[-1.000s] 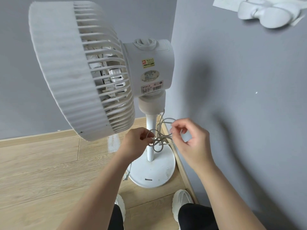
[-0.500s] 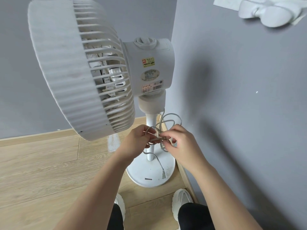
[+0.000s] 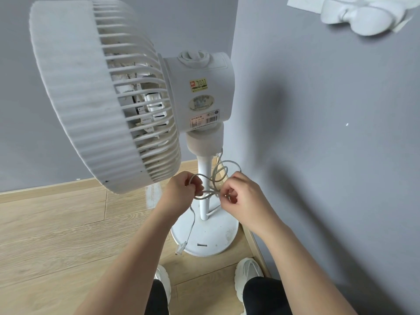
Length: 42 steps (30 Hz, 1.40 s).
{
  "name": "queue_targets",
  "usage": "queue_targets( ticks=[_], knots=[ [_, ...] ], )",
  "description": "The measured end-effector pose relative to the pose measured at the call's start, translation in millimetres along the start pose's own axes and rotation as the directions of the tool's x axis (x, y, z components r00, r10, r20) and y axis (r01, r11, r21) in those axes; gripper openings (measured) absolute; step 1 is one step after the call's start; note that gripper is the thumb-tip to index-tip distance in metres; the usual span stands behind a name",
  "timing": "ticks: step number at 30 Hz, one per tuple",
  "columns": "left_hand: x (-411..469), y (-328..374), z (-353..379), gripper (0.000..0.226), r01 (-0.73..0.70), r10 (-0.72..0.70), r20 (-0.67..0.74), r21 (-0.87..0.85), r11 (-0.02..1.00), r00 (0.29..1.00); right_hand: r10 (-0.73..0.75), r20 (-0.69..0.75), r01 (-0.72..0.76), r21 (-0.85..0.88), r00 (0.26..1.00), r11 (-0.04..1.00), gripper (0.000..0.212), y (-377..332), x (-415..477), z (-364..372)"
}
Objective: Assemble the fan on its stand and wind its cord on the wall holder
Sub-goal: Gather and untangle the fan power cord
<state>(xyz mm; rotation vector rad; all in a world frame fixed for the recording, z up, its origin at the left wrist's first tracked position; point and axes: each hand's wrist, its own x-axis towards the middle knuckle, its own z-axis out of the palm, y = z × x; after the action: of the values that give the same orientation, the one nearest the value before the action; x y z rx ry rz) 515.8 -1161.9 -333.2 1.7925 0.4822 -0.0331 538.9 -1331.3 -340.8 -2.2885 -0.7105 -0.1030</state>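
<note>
A white fan [image 3: 109, 94] sits upright on its white stand pole [image 3: 205, 185], which rises from a round base [image 3: 213, 239] on the floor. A thin grey cord [image 3: 219, 176] hangs in loose loops in front of the pole. My left hand [image 3: 181, 192] is closed on the loops at the left of the pole. My right hand [image 3: 241, 196] pinches the cord at the right. One cord end with a small plug [image 3: 180, 248] dangles down to the base's left edge. The white wall holder [image 3: 363, 15] is on the right wall, top right, far above both hands.
The fan stands in a corner of two grey walls, with a wooden skirting along the floor edge [image 3: 252, 242]. Light wooden floorboards [image 3: 56, 235] spread to the left. My two white shoes [image 3: 246, 271] are right below the base.
My hands met at the pole and have since drawn apart, spreading the cord loops. A loose end with the plug has dropped and now hangs lower, by the base.
</note>
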Motion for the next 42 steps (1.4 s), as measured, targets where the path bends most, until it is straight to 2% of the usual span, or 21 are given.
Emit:
queue_targets(
  ticks=[2,4,7,9,10,12,14,15,17,19,21,22,23,24,25,26,27,30,36,39,42],
  knots=[
    [3,-3,-3,0.028,0.025,-0.026,0.013,0.026,0.999,1.000,0.039,-0.126,-0.022,0.133,0.991,0.991,0.015,-3,1,-5],
    [3,-2,-5,0.028,0.051,-0.051,0.026,0.003,0.999,0.998,0.189,-0.192,-0.110,0.361,0.963,0.926,0.019,-6,2,-14],
    [0,3,-7,0.027,0.043,-0.042,0.045,-0.025,0.999,0.998,0.367,-0.154,-0.138,0.742,0.918,0.656,0.027,-11,5,-22],
    [-2,4,-5,0.025,0.039,-0.036,0.091,-0.028,0.999,0.995,0.470,-0.118,-0.152,0.854,0.875,0.497,0.029,-12,7,-25],
    [-3,4,-4,0.024,0.040,-0.038,0.111,-0.015,0.999,0.993,0.538,-0.082,-0.168,0.901,0.839,0.399,0.029,-12,9,-25],
    [-4,2,-2,0.022,0.028,-0.028,0.124,0.007,1.000,0.992,0.663,0.049,-0.179,0.975,0.747,0.130,0.032,-12,13,-26],
    [-4,2,-1,0.021,0.030,-0.028,0.129,-0.019,0.999,0.991,0.728,0.190,-0.143,0.982,0.659,-0.127,0.031,-11,15,-30],
    [-4,2,-1,0.021,0.044,-0.040,0.145,-0.025,0.999,0.989,0.745,0.235,-0.109,0.971,0.625,-0.215,0.029,-9,15,-32],
    [-5,1,-1,0.019,0.084,-0.078,0.191,-0.023,0.996,0.978,0.759,0.279,-0.060,0.951,0.588,-0.304,0.026,-6,13,-35],
    [-3,-1,0,0.018,0.109,-0.103,0.197,-0.020,0.994,0.975,0.754,0.303,-0.065,0.942,0.583,-0.328,0.026,-5,11,-36],
    [0,-3,2,0.019,0.112,-0.112,0.153,0.004,0.994,0.982,0.760,0.311,-0.156,0.950,0.570,-0.271,0.028,-3,11,-34],
    [2,-5,2,0.019,0.105,-0.110,0.128,0.046,0.993,0.986,0.775,0.288,-0.254,0.952,0.562,-0.169,0.029,-1,11,-32],
    [3,-7,2,0.019,0.084,-0.094,0.101,0.104,0.991,0.990,0.792,0.232,-0.384,0.923,0.565,0.003,0.030,2,12,-31],
    [5,-9,2,0.018,0.045,-0.057,0.069,0.175,0.984,0.996,0.790,0.138,-0.507,0.828,0.598,0.239,0.031,8,12,-28],
    [6,-11,1,0.018,-0.007,-0.001,0.030,0.260,0.966,1.000,0.745,0.039,-0.572,0.669,0.666,0.476,0.031,13,10,-26],
    [6,-13,0,0.018,-0.055,0.062,-0.009,0.347,0.936,0.998,0.676,-0.017,-0.577,0.505,0.737,0.642,0.032,15,8,-24],
    [6,-15,-2,0.019,-0.093,0.122,-0.042,0.420,0.903,0.992,0.619,-0.026,-0.563,0.388,0.785,0.730,0.033,16,6,-21],
    [7,-18,-6,0.019,-0.144,0.234,-0.117,0.511,0.847,0.965,0.558,0.025,-0.535,0.324,0.829,0.780,0.029,16,3,-16],
    [12,-27,-9,0.019,-0.058,0.218,-0.193,0.607,0.793,0.957,0.479,0.078,-0.482,0.260,0.874,0.837,0.020,12,2,-20],
    [10,-23,-4,0.018,-0.111,0.253,-0.150,0.610,0.785,0.956,0.395,0.221,-0.430,0.145,0.892,0.891,0.013,3,-2,-18],
    [3,-17,4,0.017,-0.267,0.353,-0.041,0.576,0.773,0.935,0.357,0.321,-0.405,0.095,0.877,0.910,0.009,-7,-6,-6]
  ],
)
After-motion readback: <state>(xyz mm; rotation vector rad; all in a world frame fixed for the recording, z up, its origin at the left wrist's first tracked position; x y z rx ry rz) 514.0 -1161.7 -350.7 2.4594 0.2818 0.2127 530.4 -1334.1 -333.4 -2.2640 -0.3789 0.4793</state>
